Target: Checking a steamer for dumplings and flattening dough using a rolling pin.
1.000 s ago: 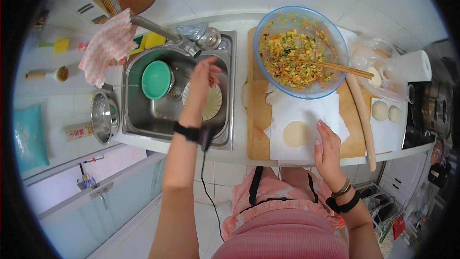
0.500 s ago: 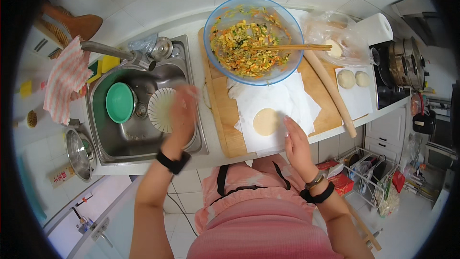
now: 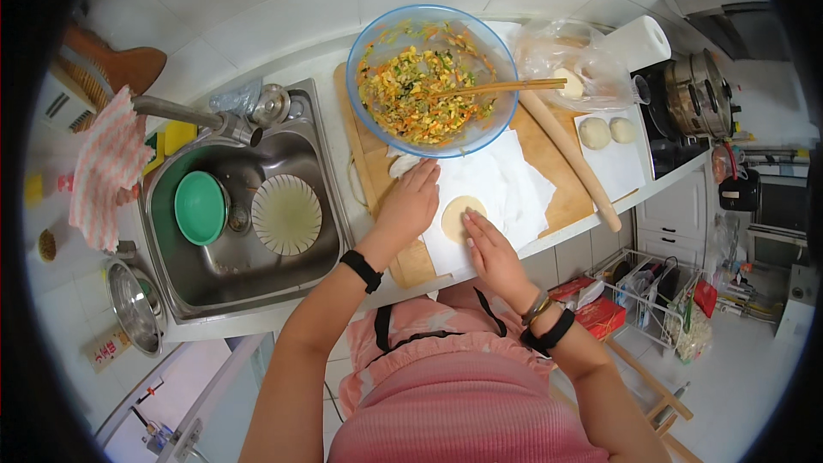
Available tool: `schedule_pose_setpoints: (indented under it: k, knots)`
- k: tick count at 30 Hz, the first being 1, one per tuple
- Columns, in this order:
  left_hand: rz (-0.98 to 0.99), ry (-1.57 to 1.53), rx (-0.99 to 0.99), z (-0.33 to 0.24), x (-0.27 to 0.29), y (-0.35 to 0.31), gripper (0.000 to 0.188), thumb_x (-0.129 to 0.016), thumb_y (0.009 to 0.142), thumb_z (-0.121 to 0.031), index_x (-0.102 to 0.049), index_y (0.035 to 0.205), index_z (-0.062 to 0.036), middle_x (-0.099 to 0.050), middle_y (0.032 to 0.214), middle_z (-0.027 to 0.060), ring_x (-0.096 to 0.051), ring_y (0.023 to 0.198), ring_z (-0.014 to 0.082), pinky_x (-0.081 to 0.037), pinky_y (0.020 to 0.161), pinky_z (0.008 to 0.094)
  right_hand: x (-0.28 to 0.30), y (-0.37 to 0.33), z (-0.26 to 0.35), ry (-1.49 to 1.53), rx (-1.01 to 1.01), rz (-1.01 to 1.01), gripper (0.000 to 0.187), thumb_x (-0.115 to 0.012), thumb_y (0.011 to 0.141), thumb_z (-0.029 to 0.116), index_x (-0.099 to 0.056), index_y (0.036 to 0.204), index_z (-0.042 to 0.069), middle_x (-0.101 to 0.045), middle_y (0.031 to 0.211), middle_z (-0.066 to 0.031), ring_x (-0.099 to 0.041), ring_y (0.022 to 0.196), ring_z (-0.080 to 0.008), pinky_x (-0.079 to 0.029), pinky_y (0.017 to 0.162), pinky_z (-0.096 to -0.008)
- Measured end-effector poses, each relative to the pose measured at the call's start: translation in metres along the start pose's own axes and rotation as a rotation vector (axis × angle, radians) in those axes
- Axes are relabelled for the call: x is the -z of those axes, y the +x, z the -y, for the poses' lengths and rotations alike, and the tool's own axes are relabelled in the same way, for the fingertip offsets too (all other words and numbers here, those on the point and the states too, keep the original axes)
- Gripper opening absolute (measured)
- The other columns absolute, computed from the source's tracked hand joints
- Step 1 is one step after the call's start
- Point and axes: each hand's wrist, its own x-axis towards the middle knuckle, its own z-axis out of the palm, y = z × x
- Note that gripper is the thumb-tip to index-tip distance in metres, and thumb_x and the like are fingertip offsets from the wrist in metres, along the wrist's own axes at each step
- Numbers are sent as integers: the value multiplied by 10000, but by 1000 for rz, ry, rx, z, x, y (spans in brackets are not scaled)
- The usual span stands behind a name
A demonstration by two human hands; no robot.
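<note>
A flat round of dough (image 3: 457, 218) lies on white paper (image 3: 514, 184) over a wooden cutting board. The extended fingertips of my right hand (image 3: 499, 264) rest at its right edge. My left hand (image 3: 409, 206) lies at the paper's left edge with its fingers stretched forward. Just beyond those fingertips is a crumpled whitish piece (image 3: 402, 165), too covered to name. Behind the paper stands a large clear bowl (image 3: 359, 123) of chopped vegetable and egg filling (image 3: 420, 90), with chopsticks (image 3: 506, 86) laid across it.
A rolling pin (image 3: 570, 154) lies slanted on the board (image 3: 557, 206). Further right are two dough balls (image 3: 594, 133) on paper, a plastic bag (image 3: 570, 51) and a paper towel roll (image 3: 639, 43). The left-hand sink (image 3: 257, 279) holds a green bowl (image 3: 200, 207) and a ridged plate (image 3: 287, 214).
My left hand has come right from over the sink to the paper's left edge. My right hand has moved left, onto the edge of the dough round. The view has shifted slightly.
</note>
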Motion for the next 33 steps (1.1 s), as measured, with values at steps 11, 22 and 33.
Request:
schedule_pose_setpoints:
  k: [11,22,33]
  knots:
    - [-139,-26,-2,14,21,-8,399,-555,812,-44,-535,1204,25,-520,1261,151,-467,1217,295,-378,1024,416,-1,6,-3,-76,85,53,406,-559,847,46,-519,1249,1,-499,1311,-169,-491,1196,-348,-396,1018,-413]
    - [119,60,-173,-42,-5,-45,445,-577,800,-96,-531,1232,-1,-532,1252,123,-477,1214,269,-346,1058,413,6,11,-21,-196,140,39,457,-579,844,89,-491,1285,2,-477,1344,-149,-456,1240,-305,-325,1067,-427]
    - [4,376,88,-83,-42,-25,474,-527,843,-91,-465,1307,-15,-461,1340,133,-417,1271,298,-289,1080,470,105,55,-106,-235,40,-262,449,-570,826,67,-485,1264,14,-527,1250,-193,-500,1141,-364,-386,978,-433]
